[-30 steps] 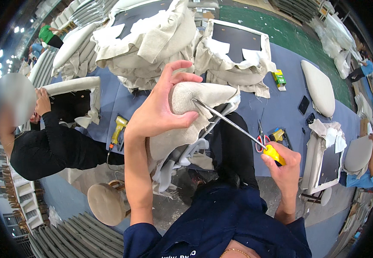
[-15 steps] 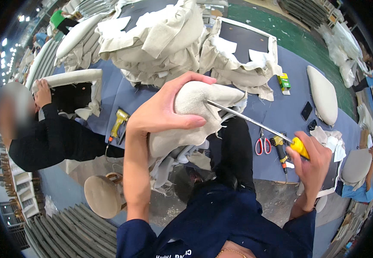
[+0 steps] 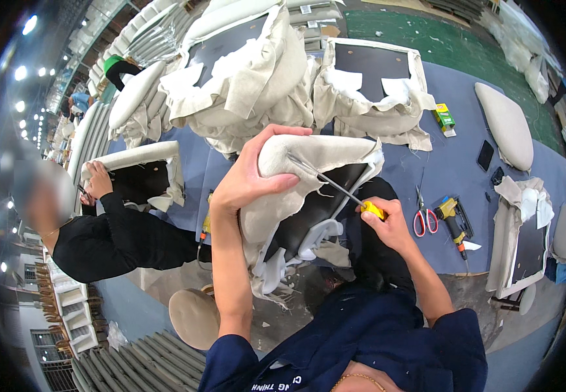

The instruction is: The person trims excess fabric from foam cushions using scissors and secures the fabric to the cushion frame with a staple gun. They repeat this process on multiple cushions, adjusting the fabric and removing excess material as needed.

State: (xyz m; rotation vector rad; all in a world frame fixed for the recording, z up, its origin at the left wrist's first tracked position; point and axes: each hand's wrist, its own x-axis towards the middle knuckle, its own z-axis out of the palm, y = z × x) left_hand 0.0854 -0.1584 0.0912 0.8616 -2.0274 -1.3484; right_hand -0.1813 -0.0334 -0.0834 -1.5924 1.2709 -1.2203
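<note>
My left hand [image 3: 234,183] grips the rounded corner of a beige upholstered seat cushion [image 3: 263,215], thumb on the near side and fingers over the top. The cushion is tilted over my lap, its black underside and loose, frayed fabric edge facing me. In my right hand [image 3: 391,228] is the yellow handle of a screwdriver [image 3: 374,210], fingers closed round it. Its thin metal shaft runs up and left to the cushion corner, where the tip meets a fold in the fabric beside my left thumb. Whether the tip goes into the cloth I cannot tell.
On the blue table lie red-handled scissors [image 3: 425,221], a yellow-black air stapler [image 3: 453,219], a phone [image 3: 485,155] and a green-yellow box [image 3: 445,120]. Stacked beige cushions [image 3: 263,85] stand ahead. At left a co-worker [image 3: 120,228] handles another cushion [image 3: 142,176]. A round stool [image 3: 193,318] stands below.
My right hand has come left, close to the cushion, with the screwdriver. The cushion has turned so that more of its black underside shows. The whole view has shifted a little.
</note>
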